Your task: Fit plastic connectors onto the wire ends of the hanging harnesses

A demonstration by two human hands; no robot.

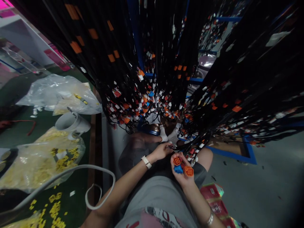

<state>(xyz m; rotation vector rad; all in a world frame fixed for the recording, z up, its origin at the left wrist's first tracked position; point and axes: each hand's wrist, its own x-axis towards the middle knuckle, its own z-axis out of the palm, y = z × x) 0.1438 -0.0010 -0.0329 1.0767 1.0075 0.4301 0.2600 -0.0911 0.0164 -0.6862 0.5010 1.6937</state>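
My left hand (161, 151), with a watch on its wrist, is closed in a pinch at the end of a black cable (181, 147) that runs in from the hanging bundle on the right. Just beside it, my right hand (183, 180) is turned palm up with fingers curled around several plastic connectors. Among these are an orange connector (189, 171), a second orange one (176, 161) and a blue connector (178, 169). Both hands are above my lap, below the hanging wire harnesses (161, 69) with their white, orange and blue plugs.
On the green table (80, 186) at left lie plastic bags (59, 91) of parts, loose yellow pieces (55, 207), a white mug (73, 122) and a looping grey cable (104, 167). Blue rack bars (244, 156) stand at right. A red package (215, 199) lies on the floor.
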